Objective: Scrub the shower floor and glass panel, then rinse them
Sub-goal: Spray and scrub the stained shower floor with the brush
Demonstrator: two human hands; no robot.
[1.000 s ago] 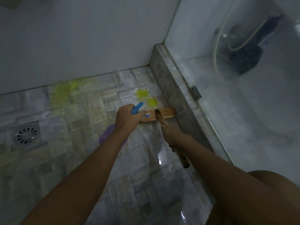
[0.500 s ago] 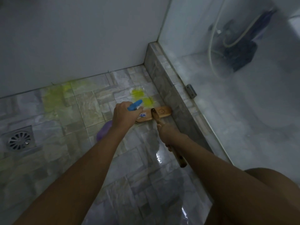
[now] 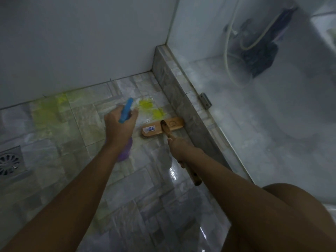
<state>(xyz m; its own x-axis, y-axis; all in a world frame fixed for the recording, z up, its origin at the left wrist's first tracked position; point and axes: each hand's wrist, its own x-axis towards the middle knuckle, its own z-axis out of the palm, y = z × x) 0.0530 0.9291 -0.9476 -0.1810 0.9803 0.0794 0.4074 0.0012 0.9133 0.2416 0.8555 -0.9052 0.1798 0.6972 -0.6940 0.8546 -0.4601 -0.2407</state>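
1. Head view, counts: two hands, one spray bottle [image 3: 125,113], one scrub brush [image 3: 163,127], one floor drain [image 3: 10,162] and one metal bracket [image 3: 205,100] on the tiled curb [image 3: 181,99]. Two bright yellow patches [image 3: 145,104] lay on the shower floor [image 3: 154,197] near the curb, and one paler yellow smear [image 3: 47,110] lay well away from it.
2. The left hand [image 3: 119,124] was curled round the neck of the spray bottle. Its blue trigger head stuck up past the knuckles, pointing towards the bright patches.
3. The right hand [image 3: 179,145] gripped the brush's wooden handle. The brush head lay flat on the floor with one end touching the foot of the curb, just below the bright patches.
4. Against the frame half a second earlier, the left hand and bottle had moved away from the curb. They no longer covered the brush's far end, so the small sticker there showed whole. The brush head had stayed against the curb.
5. Containers: the bottle's purple body showed below the left wrist, but I could not tell what was in it or how full it was. The drain grate sat in the floor far from the curb.
6. The glass panel [image 3: 254,124] rose from the top of the curb, hazy and streaked. One pale hose [image 3: 227,42] and one dark cloth [image 3: 261,57] showed through it, beyond the curb.
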